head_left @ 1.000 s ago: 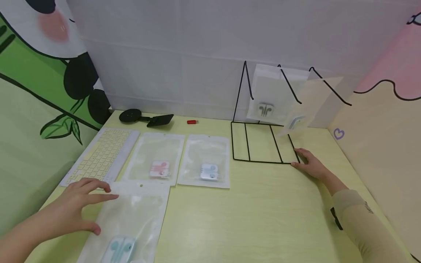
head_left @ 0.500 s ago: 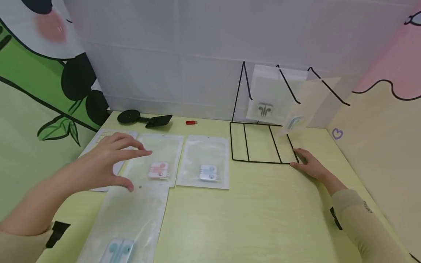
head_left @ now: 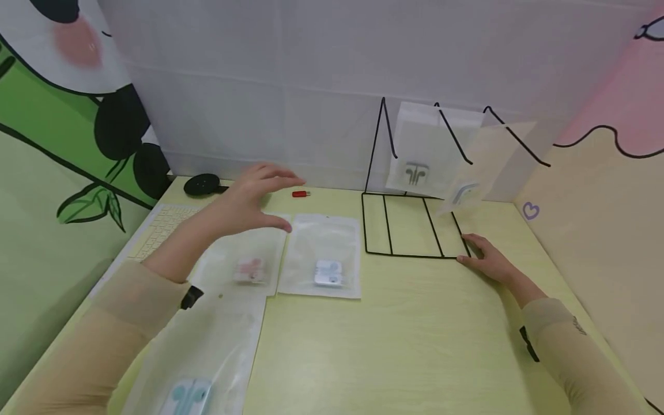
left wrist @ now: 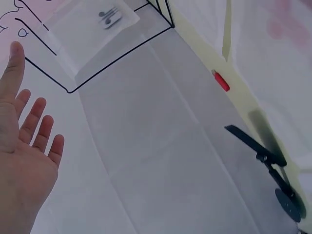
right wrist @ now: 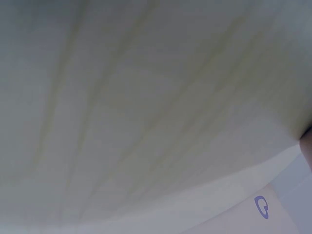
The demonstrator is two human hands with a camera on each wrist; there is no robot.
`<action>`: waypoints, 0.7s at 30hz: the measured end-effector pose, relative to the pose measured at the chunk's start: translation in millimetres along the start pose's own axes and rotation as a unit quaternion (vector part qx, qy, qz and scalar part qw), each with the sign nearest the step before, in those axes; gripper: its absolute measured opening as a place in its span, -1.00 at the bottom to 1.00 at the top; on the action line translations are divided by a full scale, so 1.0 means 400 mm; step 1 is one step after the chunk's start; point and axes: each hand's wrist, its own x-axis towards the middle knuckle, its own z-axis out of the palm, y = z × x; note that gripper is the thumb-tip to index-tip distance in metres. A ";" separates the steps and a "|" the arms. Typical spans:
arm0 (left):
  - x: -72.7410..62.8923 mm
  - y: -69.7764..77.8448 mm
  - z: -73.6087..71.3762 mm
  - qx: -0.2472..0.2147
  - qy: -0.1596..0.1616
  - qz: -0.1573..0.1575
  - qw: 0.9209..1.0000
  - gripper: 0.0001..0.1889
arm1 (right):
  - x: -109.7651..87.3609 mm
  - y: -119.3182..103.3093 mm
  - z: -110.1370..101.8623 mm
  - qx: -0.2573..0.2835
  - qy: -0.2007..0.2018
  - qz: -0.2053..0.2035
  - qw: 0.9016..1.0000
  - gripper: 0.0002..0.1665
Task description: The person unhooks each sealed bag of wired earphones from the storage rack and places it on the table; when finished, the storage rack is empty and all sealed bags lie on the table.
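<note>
My left hand [head_left: 254, 199] is raised over the back left of the table, thumb and fingers apart, with nothing between them. It partly hides a black folding stand [left wrist: 258, 146], seen whole in the left wrist view. Below the hand lies a clear bag of pink earphones [head_left: 251, 270]; beside it is a bag of blue earphones [head_left: 328, 272]. My right hand [head_left: 487, 257] holds the front right corner of a black wire rack [head_left: 404, 255] between thumb and fingers. Two bags hang on the rack, one with grey earphones [head_left: 416, 173], the other with pale-blue ones [head_left: 465, 194].
A white keyboard [head_left: 161, 230] lies at the left, partly behind my left arm. Nearer me is a larger bag with teal earphones [head_left: 187, 396]. A small red USB stick [head_left: 300, 194] lies near the back edge, before a pale cloth wall [head_left: 259, 115].
My left hand has moved from the near left bag, up and to the right, past the keyboard and over the pink earphones' bag. The right hand stays on the rack.
</note>
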 end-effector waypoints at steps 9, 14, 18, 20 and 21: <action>0.141 -0.029 0.140 -0.093 0.015 -0.083 0.992 -0.09 | 0.005 0.008 0.007 0.005 0.004 -0.002 1.000 -0.05; 0.213 -0.029 0.204 -0.143 0.043 -0.135 0.980 0.00 | 0.010 0.009 0.006 0.007 0.005 -0.001 1.000 -0.05; 0.268 -0.039 0.258 -0.190 0.072 -0.160 0.966 0.00 | 0.008 0.003 0.002 0.008 0.006 -0.001 1.000 -0.05; 0.292 -0.044 0.285 -0.217 0.078 -0.171 0.958 -0.01 | 0.006 0.004 0.002 0.006 0.009 0.002 1.000 -0.05; 0.303 -0.047 0.299 -0.233 0.080 -0.176 0.953 -0.02 | 0.005 0.004 0.002 0.005 0.010 0.003 1.000 -0.06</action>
